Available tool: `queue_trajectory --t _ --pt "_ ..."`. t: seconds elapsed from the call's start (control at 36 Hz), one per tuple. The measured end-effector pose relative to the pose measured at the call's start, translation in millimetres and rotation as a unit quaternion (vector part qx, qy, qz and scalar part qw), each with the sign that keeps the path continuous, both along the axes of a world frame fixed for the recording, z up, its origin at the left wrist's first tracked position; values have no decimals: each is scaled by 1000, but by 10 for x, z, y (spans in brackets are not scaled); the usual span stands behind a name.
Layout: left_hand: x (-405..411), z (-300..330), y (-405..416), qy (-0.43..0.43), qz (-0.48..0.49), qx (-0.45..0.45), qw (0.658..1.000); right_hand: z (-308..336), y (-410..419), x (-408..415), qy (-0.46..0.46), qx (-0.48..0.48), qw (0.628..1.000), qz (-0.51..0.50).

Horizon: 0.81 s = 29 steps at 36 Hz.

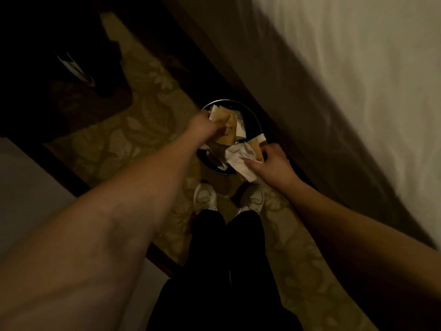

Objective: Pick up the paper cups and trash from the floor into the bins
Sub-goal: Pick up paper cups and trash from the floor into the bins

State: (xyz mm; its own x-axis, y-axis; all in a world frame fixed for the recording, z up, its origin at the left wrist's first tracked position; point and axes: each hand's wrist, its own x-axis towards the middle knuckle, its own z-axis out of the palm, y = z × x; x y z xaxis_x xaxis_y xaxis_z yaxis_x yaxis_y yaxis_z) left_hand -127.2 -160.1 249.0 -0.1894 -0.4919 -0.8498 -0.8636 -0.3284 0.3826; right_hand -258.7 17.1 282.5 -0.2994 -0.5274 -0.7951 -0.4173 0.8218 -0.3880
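Both grips are closed on trash over the bin (253, 120). Reaching furthest forward, the left hand (205, 127) has its fingers curled tight round crumpled tan paper (224, 121), its forearm stretched long and straight from the lower left. On the other side, the right hand (270, 162) comes in from the lower right with the wrist bent, thumb and fingers pinching a crumpled white paper (238, 161) with a tan piece beside it (whether that piece is a flattened cup is hard to tell in the dim light).

The tan paper sits above the far half of the round, dark bin; the white paper lies over its near rim, partly hanging outside. More paper shows inside the bin.

The bin stands on patterned carpet (133, 139), just ahead of the person's white shoes (205, 197), beside a bed (346, 80) draped in pale cloth.
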Motion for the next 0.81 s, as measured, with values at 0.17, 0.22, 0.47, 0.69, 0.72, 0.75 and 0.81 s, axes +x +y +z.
queue_trajectory --t 0.17,0.22,0.47,0.69,0.72,0.75,0.81 --pt "-108 -317 -159 -3 -33 20 999 -493 -263 17 13 -44 998 52" --pt "-127 -365 -138 -15 -51 10 999 -598 -288 47 -13 -44 998 34" --pt "63 -281 78 -112 -175 -84 975 -697 -236 123 -16 42 996 78" --pt "127 -245 353 -16 -294 -286 912 -694 -186 166 86 -6 995 53" --pt "111 -244 366 -6 -340 -283 897 -704 -188 156 101 -25 993 51" --pt "87 -235 374 -3 -378 -271 885 -713 -197 142 104 -41 993 44" --pt "32 -272 374 -22 -444 -236 864 -739 -238 102 86 -50 994 37"
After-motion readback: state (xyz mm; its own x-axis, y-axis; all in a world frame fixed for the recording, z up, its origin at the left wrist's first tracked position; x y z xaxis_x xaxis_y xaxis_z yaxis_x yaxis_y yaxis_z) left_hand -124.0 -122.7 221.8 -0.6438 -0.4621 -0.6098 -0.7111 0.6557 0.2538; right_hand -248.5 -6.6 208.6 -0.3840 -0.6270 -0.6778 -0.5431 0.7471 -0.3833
